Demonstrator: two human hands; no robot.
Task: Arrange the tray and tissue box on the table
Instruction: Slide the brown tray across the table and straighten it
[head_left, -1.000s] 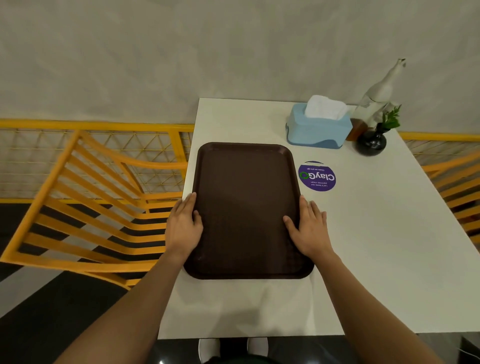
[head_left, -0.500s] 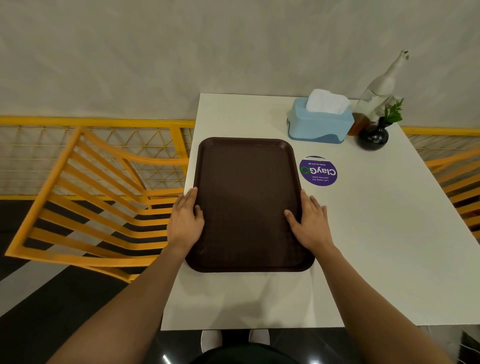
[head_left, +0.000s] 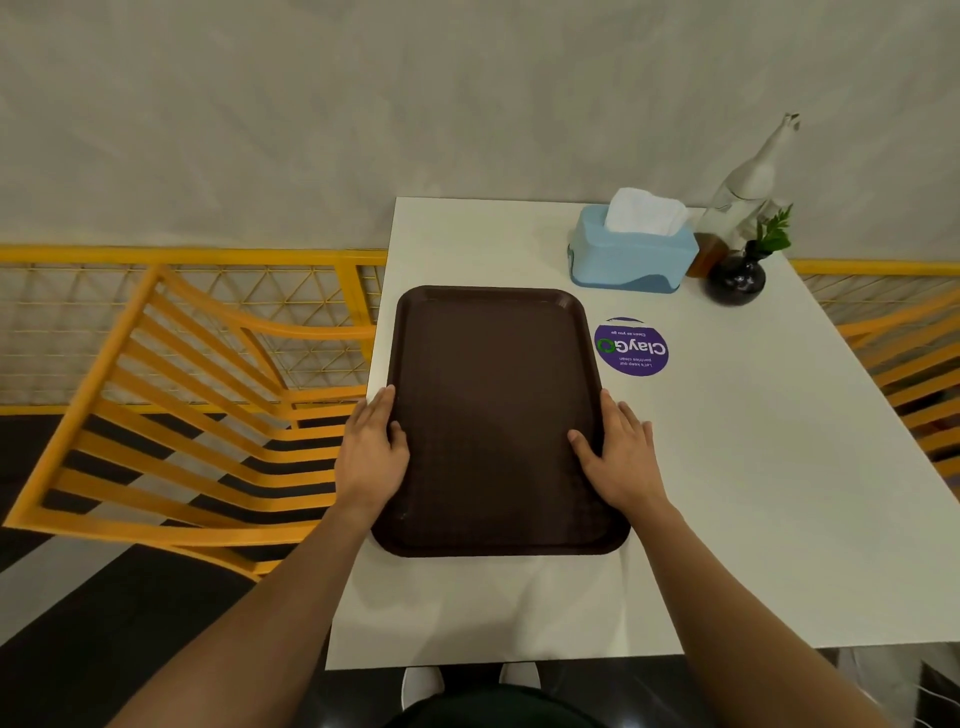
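While the dark brown tray (head_left: 493, 415) lies flat on the white bench (head_left: 753, 493), along its left side, the left hand (head_left: 371, 457) holds its left rim and the right hand (head_left: 621, 457) its right rim, fingers stretched along the edges and thumbs laid on the tray's floor. Just beyond the tray's far right corner stands the pale blue tissue box (head_left: 631, 254), a white tissue poking from its top. A round purple sticker (head_left: 631, 347) sits on the bench between the box and the right hand, just beside the tray. Right of the box, at the far corner, stand a glass bottle (head_left: 743, 192) and a small dark vase (head_left: 737, 280) with a green sprig. An orange slatted chair (head_left: 182, 415) stands against the bench's left side.
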